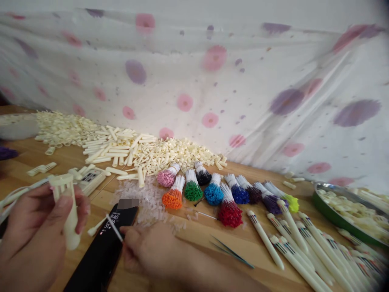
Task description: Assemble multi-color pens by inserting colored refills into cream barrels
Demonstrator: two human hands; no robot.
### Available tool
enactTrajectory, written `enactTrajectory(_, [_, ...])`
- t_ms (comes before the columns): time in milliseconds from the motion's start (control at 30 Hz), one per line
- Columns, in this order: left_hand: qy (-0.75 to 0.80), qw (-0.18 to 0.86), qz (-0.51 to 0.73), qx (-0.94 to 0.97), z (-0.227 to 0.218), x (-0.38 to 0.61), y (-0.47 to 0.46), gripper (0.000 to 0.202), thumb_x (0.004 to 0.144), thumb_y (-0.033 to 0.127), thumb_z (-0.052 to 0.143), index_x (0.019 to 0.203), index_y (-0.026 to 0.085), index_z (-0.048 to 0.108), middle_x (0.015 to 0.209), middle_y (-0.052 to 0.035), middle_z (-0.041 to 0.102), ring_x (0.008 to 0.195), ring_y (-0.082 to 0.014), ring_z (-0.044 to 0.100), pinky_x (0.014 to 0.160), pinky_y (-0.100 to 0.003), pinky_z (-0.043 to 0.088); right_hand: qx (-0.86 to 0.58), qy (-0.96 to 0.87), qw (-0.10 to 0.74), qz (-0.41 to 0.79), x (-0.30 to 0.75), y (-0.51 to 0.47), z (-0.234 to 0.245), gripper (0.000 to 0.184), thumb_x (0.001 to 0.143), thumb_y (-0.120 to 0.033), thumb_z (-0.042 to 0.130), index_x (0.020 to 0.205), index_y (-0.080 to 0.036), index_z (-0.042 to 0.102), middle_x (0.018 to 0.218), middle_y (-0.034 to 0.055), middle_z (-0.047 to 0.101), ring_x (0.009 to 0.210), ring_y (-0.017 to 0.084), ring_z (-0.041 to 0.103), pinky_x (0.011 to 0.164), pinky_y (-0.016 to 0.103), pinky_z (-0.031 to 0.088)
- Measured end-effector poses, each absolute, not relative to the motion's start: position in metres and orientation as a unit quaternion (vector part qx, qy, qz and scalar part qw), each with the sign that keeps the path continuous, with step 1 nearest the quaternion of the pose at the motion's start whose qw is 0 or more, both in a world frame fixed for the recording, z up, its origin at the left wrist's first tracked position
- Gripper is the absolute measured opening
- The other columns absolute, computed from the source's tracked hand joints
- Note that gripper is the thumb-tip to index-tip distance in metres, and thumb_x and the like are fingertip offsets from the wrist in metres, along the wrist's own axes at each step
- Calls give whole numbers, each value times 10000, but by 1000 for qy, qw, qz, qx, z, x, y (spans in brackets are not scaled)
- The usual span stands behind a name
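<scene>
My left hand is closed around a cream plastic pen barrel, held upright with its slotted end on top. Between the fingertips of my right hand is a thin white pen refill, slanting up to the left. A black phone with a lit clock lies beneath the refill, partly under my right wrist's side. Beside the phone rests a small cream piece with a narrow stem. Small clear plastic pieces are scattered just beyond my right hand.
Bundles of coloured refills, such as the red bundle and orange bundle, stand mid-table. Tweezers lie before them. Multicolour pens are piled at right, near a green-sided bowl. Cream pen parts heap along the curtained wall.
</scene>
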State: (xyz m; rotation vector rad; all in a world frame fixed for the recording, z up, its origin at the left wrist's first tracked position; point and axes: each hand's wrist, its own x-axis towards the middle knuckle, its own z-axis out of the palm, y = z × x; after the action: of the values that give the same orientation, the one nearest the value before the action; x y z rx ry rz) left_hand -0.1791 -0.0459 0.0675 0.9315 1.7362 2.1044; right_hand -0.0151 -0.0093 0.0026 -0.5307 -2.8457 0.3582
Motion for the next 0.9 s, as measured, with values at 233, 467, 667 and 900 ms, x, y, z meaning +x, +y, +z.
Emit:
enactTrajectory(233, [578,181,711,359,60,-176,-51,310,592,339,778,788,227,567,561,82,604,371,-98,492,297,-183,377,-255,-945,127,159,49,7,31,258,954,-285,367,835,-193,577,728,18,663,633,124,592,580,205,377])
enactTrajectory(467, [623,315,529,482,32,-112,-52,284,774,446,604,987,265,554,684,35,623,633,-168,594,561,-231,467,-359,-881,163,261,109,12,33,235,944,-240,397,770,-196,549,652,-18,578,553,98,506,534,190,343])
enactTrajectory(667, [609,424,464,484,17,-70,-39,206,705,417,662,748,216,645,594,24,605,592,-177,566,558,-248,431,-345,-903,127,222,138,5,22,264,951,-245,383,730,-206,521,659,-10,571,555,117,486,524,218,316])
enactTrajectory(900, [597,515,498,360,6,-52,-42,378,627,472,659,451,190,478,339,87,392,275,-38,277,327,-173,167,-375,-898,137,186,136,-5,8,226,933,-222,422,748,-205,551,698,7,612,604,130,554,553,218,358])
